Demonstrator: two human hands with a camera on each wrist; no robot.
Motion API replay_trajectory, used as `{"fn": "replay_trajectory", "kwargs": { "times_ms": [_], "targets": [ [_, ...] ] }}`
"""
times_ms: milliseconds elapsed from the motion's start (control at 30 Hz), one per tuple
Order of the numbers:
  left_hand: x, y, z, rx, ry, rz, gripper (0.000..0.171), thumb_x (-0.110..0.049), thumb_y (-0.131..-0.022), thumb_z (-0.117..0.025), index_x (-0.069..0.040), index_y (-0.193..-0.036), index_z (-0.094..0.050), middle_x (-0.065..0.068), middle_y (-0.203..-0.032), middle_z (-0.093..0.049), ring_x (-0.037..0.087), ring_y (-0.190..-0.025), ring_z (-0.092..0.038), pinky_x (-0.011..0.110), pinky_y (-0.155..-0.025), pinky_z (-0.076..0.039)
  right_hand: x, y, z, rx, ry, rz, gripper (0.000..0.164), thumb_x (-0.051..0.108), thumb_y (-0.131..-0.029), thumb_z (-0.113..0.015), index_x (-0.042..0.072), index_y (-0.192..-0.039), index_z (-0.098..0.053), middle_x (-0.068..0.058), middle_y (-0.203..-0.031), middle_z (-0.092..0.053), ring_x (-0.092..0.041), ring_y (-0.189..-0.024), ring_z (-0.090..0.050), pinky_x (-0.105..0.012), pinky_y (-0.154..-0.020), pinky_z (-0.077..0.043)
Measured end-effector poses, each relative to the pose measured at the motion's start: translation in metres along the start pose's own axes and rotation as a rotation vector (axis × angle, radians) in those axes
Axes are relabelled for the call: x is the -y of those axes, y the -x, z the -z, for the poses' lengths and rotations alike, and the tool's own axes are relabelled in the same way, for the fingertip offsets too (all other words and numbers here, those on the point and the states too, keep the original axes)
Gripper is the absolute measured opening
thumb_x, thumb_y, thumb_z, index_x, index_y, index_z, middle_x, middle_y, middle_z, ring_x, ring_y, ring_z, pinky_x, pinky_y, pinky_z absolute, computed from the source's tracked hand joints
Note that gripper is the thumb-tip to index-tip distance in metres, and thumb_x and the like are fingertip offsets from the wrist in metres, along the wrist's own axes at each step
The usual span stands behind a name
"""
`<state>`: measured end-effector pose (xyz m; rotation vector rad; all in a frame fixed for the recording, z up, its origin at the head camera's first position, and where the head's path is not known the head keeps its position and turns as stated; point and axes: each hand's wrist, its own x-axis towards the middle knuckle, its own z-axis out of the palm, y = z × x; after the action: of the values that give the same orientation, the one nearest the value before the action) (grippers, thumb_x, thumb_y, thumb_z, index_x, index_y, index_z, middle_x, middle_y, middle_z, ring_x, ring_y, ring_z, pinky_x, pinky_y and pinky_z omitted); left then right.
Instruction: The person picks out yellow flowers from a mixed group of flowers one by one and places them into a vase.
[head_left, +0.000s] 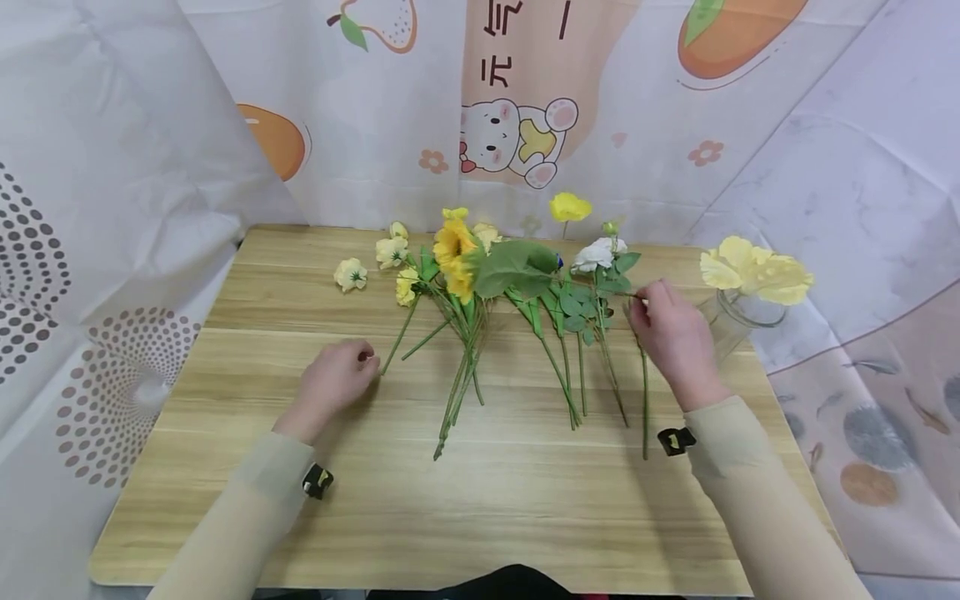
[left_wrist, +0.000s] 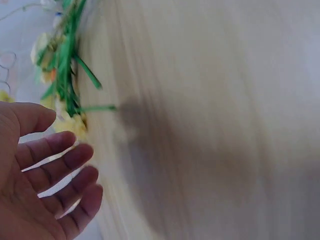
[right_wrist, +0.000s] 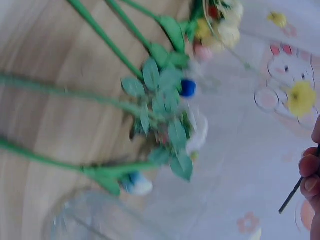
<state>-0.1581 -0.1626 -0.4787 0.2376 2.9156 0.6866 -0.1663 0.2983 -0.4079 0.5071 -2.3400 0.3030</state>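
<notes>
My right hand (head_left: 671, 337) pinches the end of a thin dark stem (right_wrist: 291, 196) above the right side of the table. In the head view that stem runs left to a broad green leaf (head_left: 516, 268) and a yellow-orange sunflower (head_left: 454, 250). Loosely bent, the fingers of my left hand (head_left: 337, 379) hold nothing; they are near the cut end of a green flower stem (head_left: 395, 340). Below the right hand lie a white rose (head_left: 597, 254) with green leaves and a blue-and-white bud (right_wrist: 137, 183), best seen in the right wrist view.
A clear glass vase (head_left: 726, 329) stands at the right with a large pale-yellow flower (head_left: 757, 271) at its mouth. Several cream blooms (head_left: 350, 274) lie at the back left. A yellow poppy (head_left: 570, 207) shows before the patterned curtain (head_left: 360, 125) behind the wooden table (head_left: 375, 500).
</notes>
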Motion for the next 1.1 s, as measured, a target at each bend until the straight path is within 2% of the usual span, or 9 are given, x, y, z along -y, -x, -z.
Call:
{"fn": "replay_trajectory", "kwargs": {
  "times_ms": [133,267,367,467,667,833,933,1000,1100],
  "targets": [
    [0.014,0.006,-0.003,0.019,-0.059,0.016,0.04,-0.03,-0.093,-0.059,-0.002,-0.122,-0.059,0.025,-0.133,-0.05,0.05,-0.12,-0.041,0.067,-0.097,-0.033,-0.015,-0.001,0.016,-0.049,0.047,-0.051,0.006,0.0,-0.088,-0.06,-0.005,-0.09,-0.056,-0.019,-0.076,-0.054,-0.032,-0.052,-0.05,-0.048,-0.039,-0.043],
    [0.025,0.013,-0.006,0.082,-0.089,0.042,0.057,-0.039,-0.094,-0.059,-0.002,-0.137,-0.047,0.028,-0.147,-0.032,0.056,-0.131,-0.022,0.076,-0.1,-0.019,-0.032,0.002,0.032,-0.071,0.086,-0.114,0.015,0.008,-0.094,-0.059,-0.007,-0.095,-0.057,-0.023,-0.08,-0.054,-0.038,-0.063,-0.053,-0.053,-0.048,-0.046],
    [0.031,0.016,-0.008,0.103,-0.095,0.049,0.067,-0.044,-0.093,-0.06,-0.005,-0.143,-0.04,0.027,-0.15,-0.025,0.057,-0.133,-0.013,0.08,-0.097,-0.015,-0.044,0.006,0.041,-0.091,0.094,-0.161,0.02,0.011,-0.096,-0.057,-0.008,-0.096,-0.057,-0.025,-0.08,-0.054,-0.041,-0.067,-0.052,-0.055,-0.053,-0.043],
    [0.035,0.017,-0.011,0.104,-0.098,0.041,0.072,-0.048,-0.092,-0.06,-0.006,-0.145,-0.036,0.027,-0.151,-0.023,0.06,-0.132,-0.011,0.082,-0.094,-0.013,-0.054,0.011,0.045,-0.125,0.076,-0.224,0.02,0.011,-0.097,-0.056,-0.009,-0.095,-0.059,-0.025,-0.079,-0.055,-0.042,-0.07,-0.051,-0.057,-0.059,-0.042],
    [0.037,0.015,-0.013,0.118,-0.117,0.03,0.075,-0.051,-0.091,-0.059,-0.006,-0.146,-0.035,0.028,-0.152,-0.021,0.062,-0.131,-0.01,0.083,-0.094,-0.014,-0.068,0.017,0.047,-0.137,0.034,-0.424,0.02,0.01,-0.097,-0.057,-0.009,-0.099,-0.061,-0.028,-0.088,-0.063,-0.042,-0.076,-0.057,-0.056,-0.071,-0.047],
    [0.038,0.016,-0.013,0.132,-0.118,0.037,0.075,-0.052,-0.092,-0.058,-0.006,-0.147,-0.033,0.028,-0.153,-0.02,0.062,-0.132,-0.008,0.082,-0.095,-0.012,-0.073,0.021,0.044,-0.11,0.045,-0.575,0.02,0.012,-0.097,-0.057,-0.007,-0.102,-0.06,-0.025,-0.094,-0.069,-0.037,-0.076,-0.061,-0.046,-0.07,-0.048],
    [0.038,0.017,-0.013,0.132,-0.114,0.038,0.075,-0.051,-0.092,-0.058,-0.006,-0.147,-0.033,0.028,-0.153,-0.019,0.062,-0.132,-0.007,0.082,-0.095,-0.011,-0.073,0.024,0.042,-0.102,0.044,-0.642,0.021,0.013,-0.095,-0.057,-0.007,-0.1,-0.062,-0.025,-0.093,-0.07,-0.038,-0.077,-0.062,-0.045,-0.071,-0.046],
    [0.037,0.017,-0.013,0.127,-0.117,0.035,0.075,-0.05,-0.093,-0.058,-0.007,-0.147,-0.033,0.027,-0.153,-0.019,0.062,-0.132,-0.007,0.082,-0.095,-0.011,-0.073,0.025,0.042,-0.094,0.035,-0.677,0.021,0.013,-0.094,-0.057,-0.007,-0.099,-0.062,-0.026,-0.092,-0.07,-0.04,-0.081,-0.06,-0.047,-0.077,-0.043],
    [0.038,0.017,-0.012,0.124,-0.12,0.03,0.074,-0.05,-0.093,-0.058,-0.007,-0.148,-0.032,0.027,-0.154,-0.018,0.061,-0.132,-0.007,0.082,-0.095,-0.011,-0.076,0.028,0.041,-0.078,0.027,-0.727,0.025,0.016,-0.093,-0.057,-0.008,-0.097,-0.064,-0.027,-0.091,-0.068,-0.046,-0.092,-0.053,-0.053,-0.093,-0.034]
  ]
}}
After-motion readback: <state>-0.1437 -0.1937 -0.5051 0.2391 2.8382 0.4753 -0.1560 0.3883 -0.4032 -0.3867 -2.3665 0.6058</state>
